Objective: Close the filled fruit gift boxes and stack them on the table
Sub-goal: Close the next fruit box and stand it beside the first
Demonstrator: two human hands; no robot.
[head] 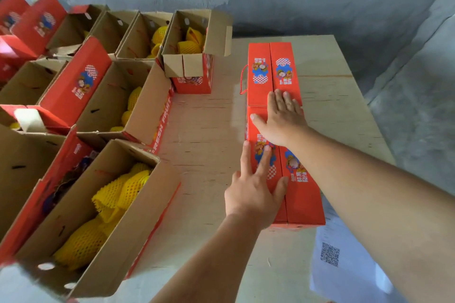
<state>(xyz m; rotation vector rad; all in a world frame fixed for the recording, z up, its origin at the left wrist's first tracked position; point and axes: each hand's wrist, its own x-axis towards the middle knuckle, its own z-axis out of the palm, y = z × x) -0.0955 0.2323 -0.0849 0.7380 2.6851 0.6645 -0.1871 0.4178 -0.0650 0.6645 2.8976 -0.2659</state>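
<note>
Closed box (pixel 294 194) lies at about 4 o'clock on the table (pixel 204 130), end to end with a second closed box (pixel 273 71) at 1 o'clock beyond it. Both hands lie flat on red lids with fingers straight, gripping nothing. The left hand (pixel 256 192) presses the near box's left flap. The right hand (pixel 283 118) spans the join, fingertips on the far box, thumb and palm on the near one.

Judged from this, the step in hand is pressing the near box's flaps shut and lining it up with its neighbour. Next, the hands would have to lift off and go to an open box (pixel 187 54) at 11 o'clock, or one of the open ones along 8 to 10 o'clock. Its flaps need folding over the yellow-netted fruit (pixel 118 189). Then it goes beside or on top of the closed pair.

Whether the near box's flaps are locked or only held down cannot be told. A red cord handle (pixel 243 79) shows on the far box's left side; the near one's is not visible. The far-left boxes are blurred and cut off. A white sheet with a QR code (pixel 330 253) lies at 5 o'clock, its text unreadable.
</note>
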